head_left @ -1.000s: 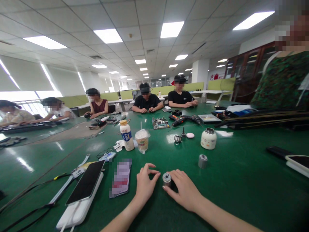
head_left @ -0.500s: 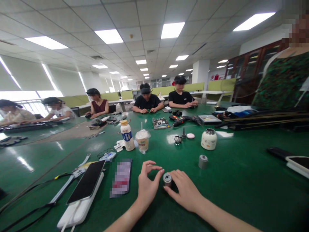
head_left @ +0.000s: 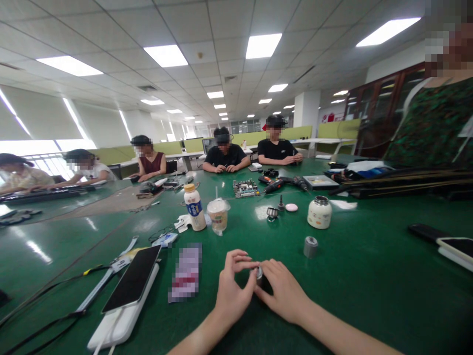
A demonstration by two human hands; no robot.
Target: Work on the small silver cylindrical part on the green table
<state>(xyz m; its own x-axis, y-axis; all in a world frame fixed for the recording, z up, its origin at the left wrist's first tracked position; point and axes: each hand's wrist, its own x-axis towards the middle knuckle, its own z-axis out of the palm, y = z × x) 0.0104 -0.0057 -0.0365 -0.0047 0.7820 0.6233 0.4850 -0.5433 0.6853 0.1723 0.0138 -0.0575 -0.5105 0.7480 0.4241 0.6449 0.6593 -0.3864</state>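
Observation:
A small silver metal cylinder [head_left: 259, 275] stands on the green table in front of me, mostly covered by my fingers. My right hand [head_left: 284, 290] wraps it from the right, thumb on the near side. From the left, my left hand [head_left: 235, 285] closes thumb and fingertips over its top, which hides whatever small part may be between them. A second, similar metal cylinder [head_left: 311, 247] stands apart, further right. Beyond it is a squat cream jar with a printed face [head_left: 320, 213], its metal neck uncovered.
Left lie a phone on a white power bank [head_left: 129, 291] and a purple packet [head_left: 185, 271]. A milk bottle [head_left: 195, 209] and a plastic drink cup [head_left: 218, 215] stand ahead. Further off are a circuit board [head_left: 246, 188], power drills [head_left: 283, 184] and several seated people.
My left hand has moved right, bringing its thumb and fingertips onto the top of the cylinder. My right hand stays around the cylinder.

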